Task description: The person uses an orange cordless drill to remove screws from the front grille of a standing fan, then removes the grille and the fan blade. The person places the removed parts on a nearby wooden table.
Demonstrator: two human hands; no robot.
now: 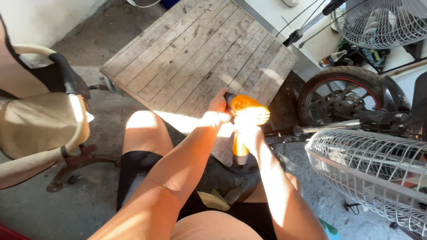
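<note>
An orange power drill (243, 116) is held in front of me, over my knees, in bright sunlight. My left hand (218, 106) wraps the back of its body from the left. My right hand (251, 131) grips it from below, around the handle (240, 149), which points down. The drill's nose points right, toward a metal rod (320, 128) that runs to a white wire fan guard (373, 164). The glare hides whether the tip touches the rod.
A wooden plank panel (200, 58) lies ahead on the concrete floor. A worn swivel chair (44, 120) stands at left. A motorcycle wheel (342, 95) and a second fan (382, 20) are at right. Yellow sandals (218, 198) lie between my legs.
</note>
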